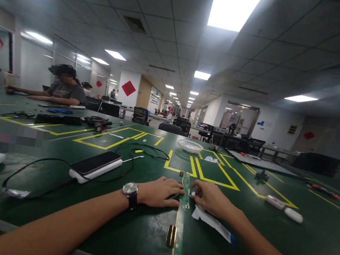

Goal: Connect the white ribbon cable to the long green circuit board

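A long, narrow green circuit board [180,231] lies on the table, running away from me. My left hand [160,192], with a wristwatch [129,189] on its wrist, is flat beside the board. Its fingers are stretched out and their tips reach the board's left edge. At the board's right edge, my right hand [210,197] is closed in a pinch on a small white piece [192,194], whose kind I cannot make out. Under and beside that hand lies a white ribbon cable [215,223] with a blue end. A brown-gold flex tab [171,236] sticks out from the board's left side.
A phone [97,163] rests on a white block at left, with a black cable [151,147] around it. Beyond the board stands a white basket [189,146]. A white and pink device [284,207] and a screwdriver [323,191] lie right. A person [64,86] sits far left.
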### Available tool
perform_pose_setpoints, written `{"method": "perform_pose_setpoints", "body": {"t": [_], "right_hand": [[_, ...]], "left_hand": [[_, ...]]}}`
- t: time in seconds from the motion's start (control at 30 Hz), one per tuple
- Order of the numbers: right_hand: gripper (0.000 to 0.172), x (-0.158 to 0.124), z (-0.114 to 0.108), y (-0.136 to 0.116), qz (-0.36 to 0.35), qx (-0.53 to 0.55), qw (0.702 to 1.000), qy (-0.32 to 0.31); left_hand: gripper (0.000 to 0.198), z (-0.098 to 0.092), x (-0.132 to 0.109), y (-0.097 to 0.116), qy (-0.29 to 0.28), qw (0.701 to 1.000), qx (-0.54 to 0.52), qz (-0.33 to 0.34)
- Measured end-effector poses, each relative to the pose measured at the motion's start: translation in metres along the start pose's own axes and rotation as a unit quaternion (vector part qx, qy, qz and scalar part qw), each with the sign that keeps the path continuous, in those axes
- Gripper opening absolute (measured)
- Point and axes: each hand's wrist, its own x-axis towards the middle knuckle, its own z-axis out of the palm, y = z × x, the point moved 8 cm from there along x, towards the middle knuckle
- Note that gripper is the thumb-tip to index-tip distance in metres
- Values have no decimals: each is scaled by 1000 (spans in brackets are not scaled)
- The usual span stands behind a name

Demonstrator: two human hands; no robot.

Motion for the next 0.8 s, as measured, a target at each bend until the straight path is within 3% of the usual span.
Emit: {"method": "perform_pose_setpoints", "body": {"t": [0.27,0.6,0.8], "right_hand": [[32,3,2,-3,1,-30,999,15],[16,-2,-1,-12,-103,16,994,12],[16,-1,-2,-8,-109,30,994,9]], "left_hand": [[52,0,0,0,-10,1000,-2,-2],[50,0,2,-4,-39,998,-42,-9],[47,2,2,-8,-35,998,-47,-3]]}}
